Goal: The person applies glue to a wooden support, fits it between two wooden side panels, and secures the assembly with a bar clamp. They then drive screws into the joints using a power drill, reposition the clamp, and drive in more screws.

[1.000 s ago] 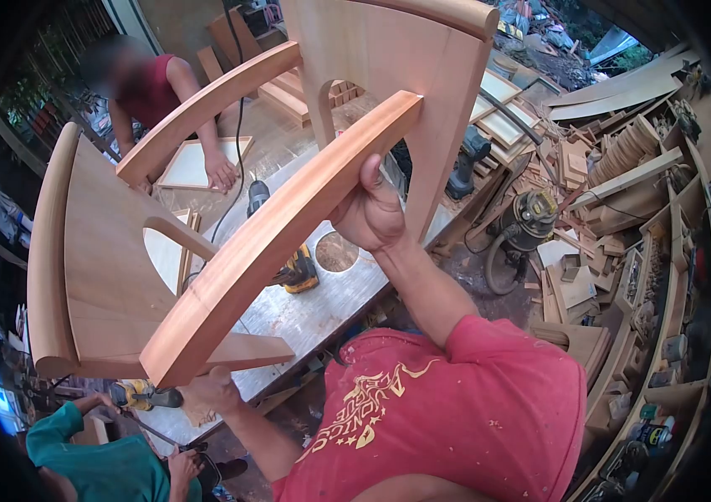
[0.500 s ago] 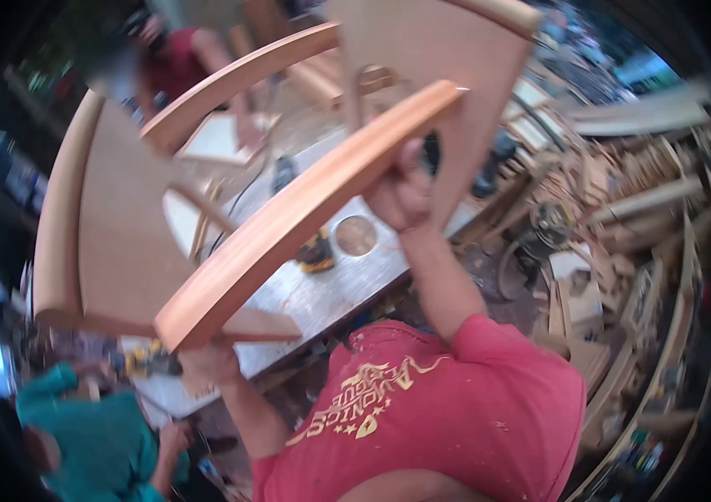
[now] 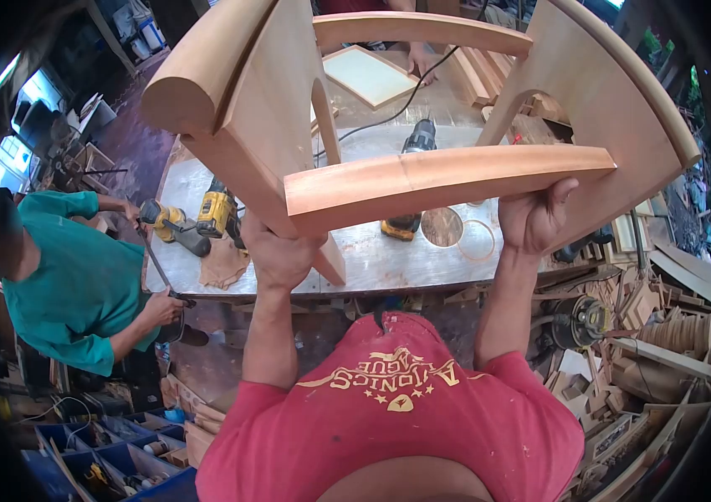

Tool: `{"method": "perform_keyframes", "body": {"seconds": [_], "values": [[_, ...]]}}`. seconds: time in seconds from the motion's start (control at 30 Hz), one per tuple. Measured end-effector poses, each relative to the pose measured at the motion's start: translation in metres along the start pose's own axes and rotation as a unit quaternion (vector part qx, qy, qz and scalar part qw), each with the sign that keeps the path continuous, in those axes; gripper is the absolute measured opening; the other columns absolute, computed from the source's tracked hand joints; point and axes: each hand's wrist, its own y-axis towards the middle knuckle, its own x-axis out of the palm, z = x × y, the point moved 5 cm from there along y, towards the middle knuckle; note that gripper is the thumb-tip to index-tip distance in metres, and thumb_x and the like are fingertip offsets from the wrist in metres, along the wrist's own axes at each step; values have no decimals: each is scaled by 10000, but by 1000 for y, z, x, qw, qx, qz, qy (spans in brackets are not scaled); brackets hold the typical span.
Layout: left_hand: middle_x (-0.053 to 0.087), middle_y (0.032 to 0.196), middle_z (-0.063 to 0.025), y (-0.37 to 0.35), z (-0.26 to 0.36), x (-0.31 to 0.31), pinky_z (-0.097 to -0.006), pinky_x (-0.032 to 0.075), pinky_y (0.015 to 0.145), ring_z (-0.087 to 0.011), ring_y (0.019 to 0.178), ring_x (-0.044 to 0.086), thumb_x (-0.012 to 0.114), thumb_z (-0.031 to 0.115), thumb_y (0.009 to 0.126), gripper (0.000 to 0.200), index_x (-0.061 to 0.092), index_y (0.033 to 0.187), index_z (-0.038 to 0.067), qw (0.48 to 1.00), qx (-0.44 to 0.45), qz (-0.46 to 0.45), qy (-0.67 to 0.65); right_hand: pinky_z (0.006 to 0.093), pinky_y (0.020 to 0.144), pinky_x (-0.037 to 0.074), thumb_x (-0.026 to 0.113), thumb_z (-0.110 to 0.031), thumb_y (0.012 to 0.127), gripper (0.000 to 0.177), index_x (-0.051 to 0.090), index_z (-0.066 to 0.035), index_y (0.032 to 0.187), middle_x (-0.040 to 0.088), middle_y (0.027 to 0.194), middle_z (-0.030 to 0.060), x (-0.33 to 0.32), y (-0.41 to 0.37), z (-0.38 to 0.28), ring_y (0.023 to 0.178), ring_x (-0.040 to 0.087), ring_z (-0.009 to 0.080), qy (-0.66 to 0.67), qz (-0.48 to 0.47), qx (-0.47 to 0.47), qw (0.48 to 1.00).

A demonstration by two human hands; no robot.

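Note:
A wooden furniture frame fills the upper view: two side panels, the left panel and the right panel, joined by curved rails. My left hand is closed around the lower left part, by the near rail's end. Under the near rail's right end, my right hand grips from below, its thumb showing beside the right panel; the wood hides some of its fingers. The frame is held up over a metal-topped workbench. Behind the rail lies a cordless drill, partly covered.
Yellow power tools and a brown cloth lie on the bench's left. A co-worker in a green shirt stands left, holding a thin tool. Across the bench, another person's hand is by a framed panel. Wood offcuts crowd the right.
The frame, steeply slanted in the view before, now appears nearly level, and my head view has turned. Both hands keep their hold. The co-worker in green shows more fully at left.

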Motion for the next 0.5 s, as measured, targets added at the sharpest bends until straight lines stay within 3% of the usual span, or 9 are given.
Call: {"method": "perform_keyframes", "body": {"seconds": [0.17,0.37,0.5], "values": [[672,845,-55,0,-7,5,-264,513,645,-120,733,644,773,70,700,335,655,998,-27,999,-28,10,-22,467,1108,373,545,-371,974,479,507,-73,1347,561,1343,101,-18,2,-1,1273,500,259,-51,7,-20,999],[668,830,-74,1,2,7,-272,509,605,-127,691,641,761,69,736,291,641,973,-48,999,-48,-6,-10,449,1014,474,555,-358,972,442,536,-72,1309,614,1248,77,-19,12,0,1183,572,252,-126,-11,-31,991],[670,830,-84,-2,-2,6,-289,516,623,-147,703,650,768,97,751,313,630,986,-56,1000,-21,9,15,498,1064,446,592,-342,938,483,519,-89,1344,569,1342,150,-33,13,-4,1269,522,308,-82,-9,-28,996]]}}
